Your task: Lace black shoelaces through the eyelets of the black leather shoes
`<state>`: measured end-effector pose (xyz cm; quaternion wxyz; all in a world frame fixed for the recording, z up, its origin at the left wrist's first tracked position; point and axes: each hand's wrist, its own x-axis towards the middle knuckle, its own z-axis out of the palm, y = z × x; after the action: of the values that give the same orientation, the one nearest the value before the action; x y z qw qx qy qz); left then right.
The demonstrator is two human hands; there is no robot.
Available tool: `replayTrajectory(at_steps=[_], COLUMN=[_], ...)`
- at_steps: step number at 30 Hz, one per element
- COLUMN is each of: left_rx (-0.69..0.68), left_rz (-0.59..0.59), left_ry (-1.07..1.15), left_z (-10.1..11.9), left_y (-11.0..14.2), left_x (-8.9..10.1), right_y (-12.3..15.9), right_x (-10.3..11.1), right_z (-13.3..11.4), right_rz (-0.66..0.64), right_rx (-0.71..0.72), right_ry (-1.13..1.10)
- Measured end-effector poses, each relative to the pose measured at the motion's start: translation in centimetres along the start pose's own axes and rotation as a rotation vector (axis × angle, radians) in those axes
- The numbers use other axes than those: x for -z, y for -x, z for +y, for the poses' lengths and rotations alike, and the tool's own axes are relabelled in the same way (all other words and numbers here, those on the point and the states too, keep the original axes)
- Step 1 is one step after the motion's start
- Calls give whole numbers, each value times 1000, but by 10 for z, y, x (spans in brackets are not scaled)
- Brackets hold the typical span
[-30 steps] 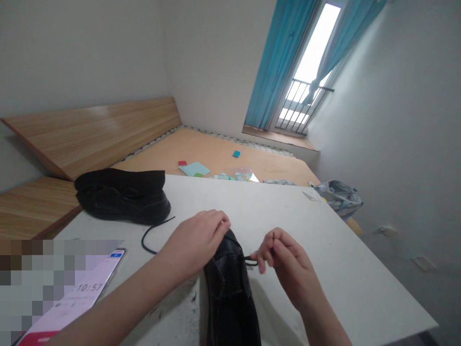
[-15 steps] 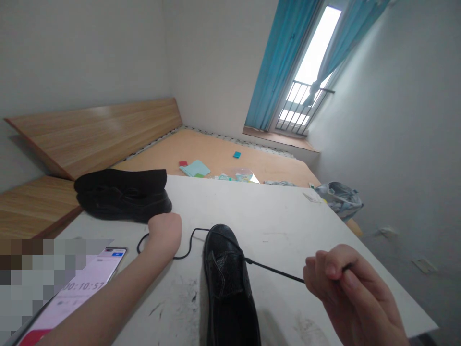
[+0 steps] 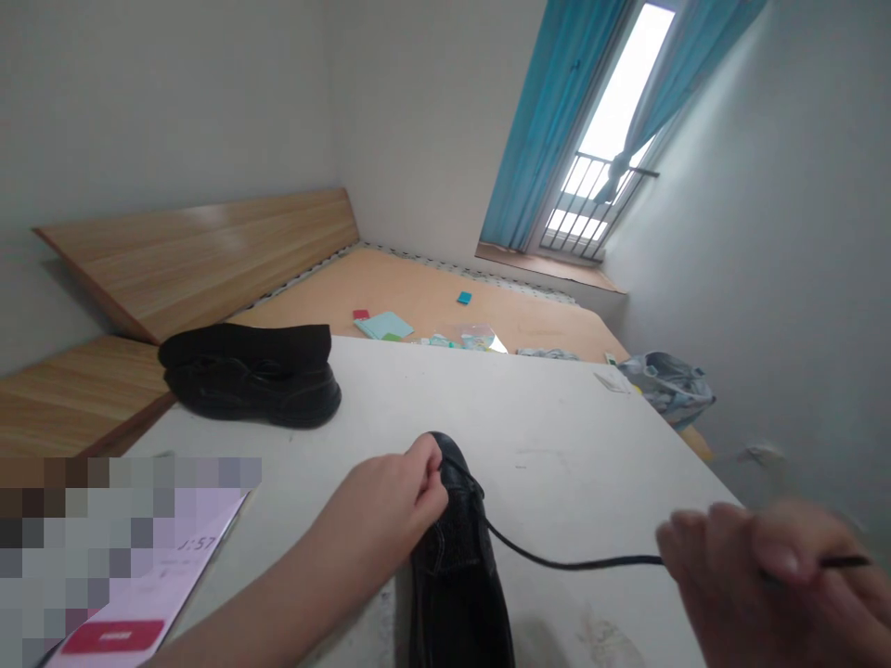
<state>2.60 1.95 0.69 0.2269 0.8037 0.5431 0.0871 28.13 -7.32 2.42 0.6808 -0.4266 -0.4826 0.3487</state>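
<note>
A black shoe (image 3: pixel 458 538) stands on the white table (image 3: pixel 557 445), its toe pointing away from me. My left hand (image 3: pixel 396 492) is closed at the left side of the toe, its fingers pinched on the black shoelace (image 3: pixel 577 563) where it crosses the shoe. The lace's left end is hidden by that hand. From the right side of the shoe the lace sags across to my right hand (image 3: pixel 772 566), which is blurred but closed around it. A short piece of lace sticks out beyond the right fingers.
Another black shoe (image 3: pixel 251 380) lies on its side at the table's back left. A phone (image 3: pixel 160 584) with a lit screen rests at the front left. Behind the table are a bed (image 3: pixel 410 278) with several small items and a bag (image 3: pixel 668 385).
My left hand has moved right, from beside the far shoe to the near shoe's toe. My right hand has shifted further right, and the lace, taut before, now sags.
</note>
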Motion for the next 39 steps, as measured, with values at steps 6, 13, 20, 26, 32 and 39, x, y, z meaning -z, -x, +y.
replayTrajectory(at_steps=[6, 13, 20, 26, 32, 39], left_rx=[51, 47, 49, 70, 53, 67], left_rz=[99, 136, 183, 62, -1, 25], left_ry=[239, 336, 354, 310, 356, 383], left_z=[-14, -30, -38, -50, -46, -43], left_y=[5, 5, 5, 8, 7, 4], left_x=[-38, -44, -30, -6, -13, -25], right_y=[-4, -1, -4, -8, -6, -2], right_x=[-57, -91, -105, -104, -104, -96], right_z=[29, 64, 68, 78, 84, 93], right_rz=[-322, -519, -575, -631, -608, -609], right_rx=[-51, -149, -77, -131, -150, -108], right_ry=[458, 812, 1011, 902, 846, 739])
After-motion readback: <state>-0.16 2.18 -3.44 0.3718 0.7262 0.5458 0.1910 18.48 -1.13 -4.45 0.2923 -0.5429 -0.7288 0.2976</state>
